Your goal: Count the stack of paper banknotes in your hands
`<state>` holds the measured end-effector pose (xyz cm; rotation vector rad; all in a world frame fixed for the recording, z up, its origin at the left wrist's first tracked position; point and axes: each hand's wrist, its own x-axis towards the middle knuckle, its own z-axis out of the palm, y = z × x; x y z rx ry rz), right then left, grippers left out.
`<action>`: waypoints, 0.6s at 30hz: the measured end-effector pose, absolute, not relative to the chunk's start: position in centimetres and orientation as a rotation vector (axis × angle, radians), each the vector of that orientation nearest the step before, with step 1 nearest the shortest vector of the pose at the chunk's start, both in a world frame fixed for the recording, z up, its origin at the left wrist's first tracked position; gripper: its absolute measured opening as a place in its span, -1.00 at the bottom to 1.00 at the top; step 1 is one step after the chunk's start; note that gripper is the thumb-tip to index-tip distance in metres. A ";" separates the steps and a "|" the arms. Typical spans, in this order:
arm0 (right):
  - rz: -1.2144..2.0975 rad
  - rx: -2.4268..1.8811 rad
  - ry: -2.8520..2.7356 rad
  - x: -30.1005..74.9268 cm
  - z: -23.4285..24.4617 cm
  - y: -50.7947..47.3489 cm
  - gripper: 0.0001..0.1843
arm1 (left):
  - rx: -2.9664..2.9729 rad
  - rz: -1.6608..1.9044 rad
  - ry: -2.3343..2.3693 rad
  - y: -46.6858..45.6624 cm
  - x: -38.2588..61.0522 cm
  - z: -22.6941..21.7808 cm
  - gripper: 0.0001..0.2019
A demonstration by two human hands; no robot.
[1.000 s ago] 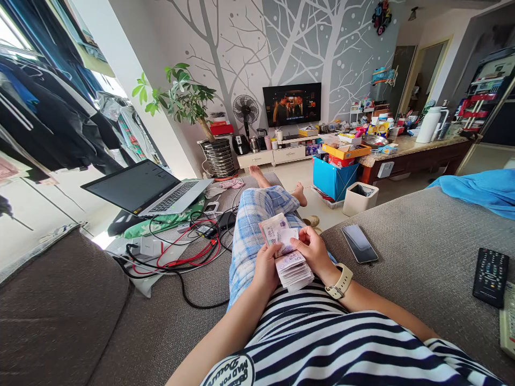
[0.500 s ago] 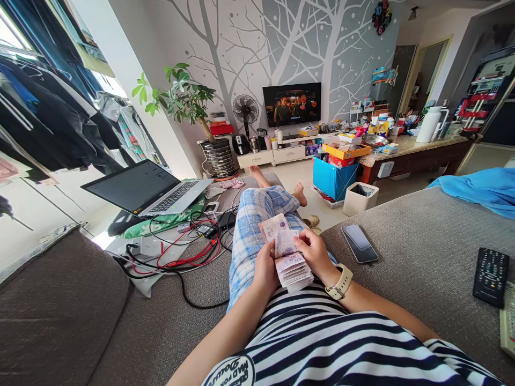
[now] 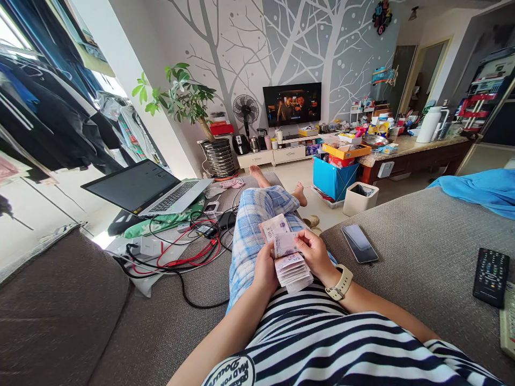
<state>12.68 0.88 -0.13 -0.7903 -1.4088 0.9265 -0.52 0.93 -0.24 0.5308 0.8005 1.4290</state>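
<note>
A stack of purple-pink banknotes (image 3: 293, 271) is held low over my lap, with its lower ends fanned out toward my striped shirt. My left hand (image 3: 266, 268) grips the stack from the left, thumb on top. From the right, my right hand (image 3: 313, 251) pinches the upper part of a note between thumb and fingers. More of the notes stick up beyond my hands, over the blue plaid trousers (image 3: 251, 225). My fingers beneath the stack are hidden. A pale watch (image 3: 340, 282) is on my right wrist.
On the sofa to my right lie a phone (image 3: 359, 243) and a black remote control (image 3: 491, 276). To my left are an open laptop (image 3: 148, 187) and tangled red and black cables (image 3: 193, 257). A waste bin (image 3: 360, 199) stands on the floor beyond the sofa.
The note between my hands has shifted and tilted slightly. Both hands stay in nearly the same place, and the picture on the television differs.
</note>
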 end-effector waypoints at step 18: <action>0.856 -0.816 -1.459 12.9 0.4 0.5 -0.70 | 0.545 1.426 0.765 1.0 -0.3 0.0 -0.75</action>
